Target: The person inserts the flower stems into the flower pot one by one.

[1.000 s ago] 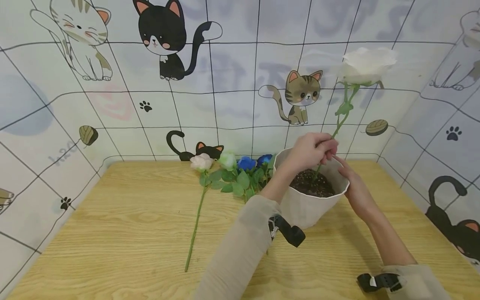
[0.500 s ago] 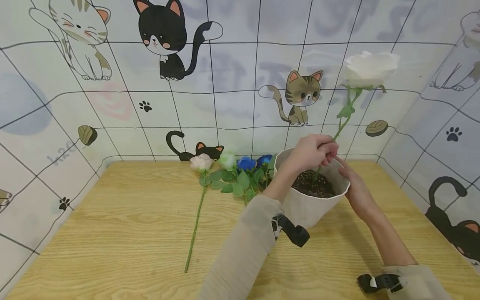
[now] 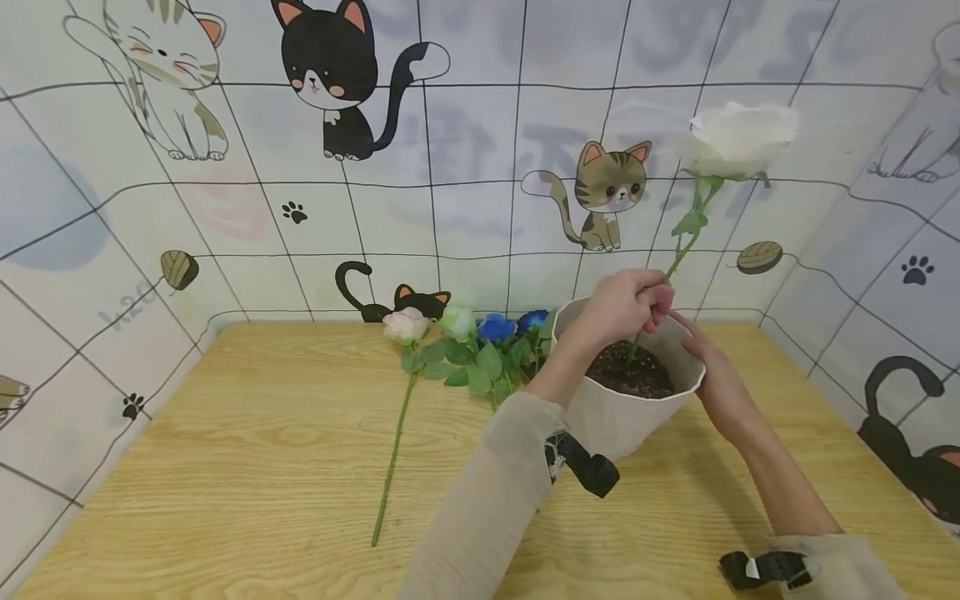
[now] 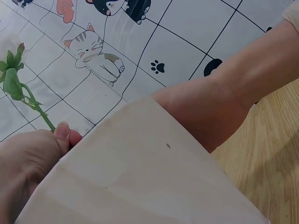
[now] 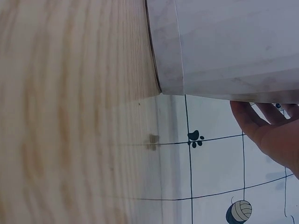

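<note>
A white rose (image 3: 742,137) stands on its green stem over a white flower pot (image 3: 615,421). Dark potting soil (image 3: 630,371) lies inside, and the stem's lower end meets it. My left hand (image 3: 626,307) pinches the stem above the rim, reaching across the pot's near left side. In the left wrist view, the thumb and a fingertip of that hand (image 4: 35,156) show at the stem (image 4: 42,112). My right hand (image 3: 716,379) grips the pot's right side at the rim. Its fingers (image 5: 266,119) lie against the outer wall (image 5: 233,51) in the right wrist view.
Left of the pot lie a pale pink rose (image 3: 406,325), a pale green-white rose (image 3: 457,321) and blue roses (image 3: 497,327) with leafy stems. They rest on a wooden table (image 3: 285,450). A cat-patterned wall covering (image 3: 472,200) rises behind and at both sides.
The rose head has shifted very slightly right and down since a second ago. Both hands keep their holds on the stem and the pot. The head view has turned slightly.
</note>
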Demonstrator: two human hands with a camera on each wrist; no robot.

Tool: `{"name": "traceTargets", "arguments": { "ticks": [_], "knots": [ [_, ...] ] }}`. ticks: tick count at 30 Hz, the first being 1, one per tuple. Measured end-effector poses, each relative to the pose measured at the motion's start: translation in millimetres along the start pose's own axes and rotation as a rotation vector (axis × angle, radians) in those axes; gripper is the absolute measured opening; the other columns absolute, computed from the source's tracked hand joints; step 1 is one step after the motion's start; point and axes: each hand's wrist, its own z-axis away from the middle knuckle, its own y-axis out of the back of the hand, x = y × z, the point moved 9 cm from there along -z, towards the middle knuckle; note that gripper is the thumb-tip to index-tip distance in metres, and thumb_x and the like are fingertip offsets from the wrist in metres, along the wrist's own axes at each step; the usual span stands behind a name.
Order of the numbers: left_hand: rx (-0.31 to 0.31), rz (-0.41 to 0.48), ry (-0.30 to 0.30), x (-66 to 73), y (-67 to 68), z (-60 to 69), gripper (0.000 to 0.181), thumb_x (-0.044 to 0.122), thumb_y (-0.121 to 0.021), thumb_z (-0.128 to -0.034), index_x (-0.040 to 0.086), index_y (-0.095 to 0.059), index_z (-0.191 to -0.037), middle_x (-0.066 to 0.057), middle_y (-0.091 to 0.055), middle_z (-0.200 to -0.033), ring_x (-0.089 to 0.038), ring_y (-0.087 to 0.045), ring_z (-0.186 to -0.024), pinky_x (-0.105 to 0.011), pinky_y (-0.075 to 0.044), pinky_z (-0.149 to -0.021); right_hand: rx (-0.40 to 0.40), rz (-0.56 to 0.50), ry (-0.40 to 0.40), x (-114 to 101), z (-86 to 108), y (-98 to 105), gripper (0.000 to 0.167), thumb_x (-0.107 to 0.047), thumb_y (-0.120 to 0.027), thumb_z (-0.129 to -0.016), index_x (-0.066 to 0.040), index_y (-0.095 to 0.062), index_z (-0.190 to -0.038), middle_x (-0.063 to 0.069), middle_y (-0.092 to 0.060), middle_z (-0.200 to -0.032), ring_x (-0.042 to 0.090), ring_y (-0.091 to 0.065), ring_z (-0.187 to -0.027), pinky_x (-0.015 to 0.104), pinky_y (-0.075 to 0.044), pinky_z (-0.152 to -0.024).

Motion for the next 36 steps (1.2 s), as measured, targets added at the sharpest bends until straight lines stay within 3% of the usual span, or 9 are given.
{"name": "traceTargets", "arguments": {
  "ticks": [12,17,22,30,33,36],
  "knots": [
    [-0.013,-0.005,0.034,2.5,-2.8,1.2,0.028,0.021,-0.047,-0.1084,0.01,-0.06,-0.086,0.001,-0.058,-0.071,-0.007,-0.058,-0.059,-0.018,-0.045,-0.053,0.004,-0.021,-0.007,0.7,0.3,2.2,0.061,-0.042,-0.027,-0.111,-0.012,-0.013,-0.163,-0.005,-0.035,-0.151,-0.003,-0.044,-0.123,0.014,-0.044,-0.092],
    [0.013,0.03,0.03,-0.6,-3.0,3.6,0.028,0.026,-0.045,-0.1097,0.01,-0.063,-0.096,0.001,-0.061,-0.076,-0.011,-0.055,-0.059,-0.021,-0.046,-0.053,-0.001,-0.019,0.013,2.2,1.3,3.9,0.058,-0.039,-0.028,-0.112,-0.015,-0.016,-0.163,-0.007,-0.035,-0.152,-0.006,-0.045,-0.122,0.014,-0.044,-0.091],
    [0.039,0.026,0.036,-3.4,-0.9,5.3,0.029,0.039,-0.05,-0.1069,0.014,-0.066,-0.113,0.007,-0.068,-0.082,-0.007,-0.059,-0.074,-0.02,-0.048,-0.063,0.005,0.014,0.009,2.7,2.3,4.9,0.057,-0.041,-0.027,-0.112,-0.017,-0.017,-0.163,-0.007,-0.037,-0.151,-0.007,-0.045,-0.122,0.013,-0.045,-0.09],
    [0.065,-0.032,0.08,-8.7,2.6,5.2,0.031,0.043,-0.056,-0.1034,0.017,-0.065,-0.117,0.009,-0.068,-0.093,-0.005,-0.062,-0.086,-0.018,-0.05,-0.068,-0.011,0.0,0.018,0.6,-1.0,0.8,0.058,-0.04,-0.027,-0.112,-0.015,-0.015,-0.163,-0.005,-0.032,-0.155,-0.005,-0.044,-0.124,0.014,-0.044,-0.092],
    [0.061,-0.038,0.082,-9.2,2.2,5.3,0.032,0.042,-0.057,-0.1034,0.016,-0.064,-0.12,0.008,-0.068,-0.095,-0.005,-0.062,-0.084,-0.018,-0.049,-0.066,-0.013,-0.005,0.024,0.3,-0.9,0.5,0.057,-0.039,-0.026,-0.112,-0.016,-0.017,-0.163,-0.004,-0.035,-0.153,-0.004,-0.045,-0.123,0.014,-0.045,-0.091],
    [0.046,-0.026,0.049,-7.1,0.8,5.6,0.027,0.036,-0.055,-0.1053,0.014,-0.064,-0.116,0.005,-0.068,-0.087,-0.007,-0.06,-0.072,-0.019,-0.048,-0.061,-0.02,-0.008,0.031,-0.2,-0.7,-0.5,0.055,-0.038,-0.025,-0.112,-0.017,-0.019,-0.162,-0.004,-0.036,-0.152,-0.002,-0.045,-0.125,0.015,-0.044,-0.092]
  ]
}}
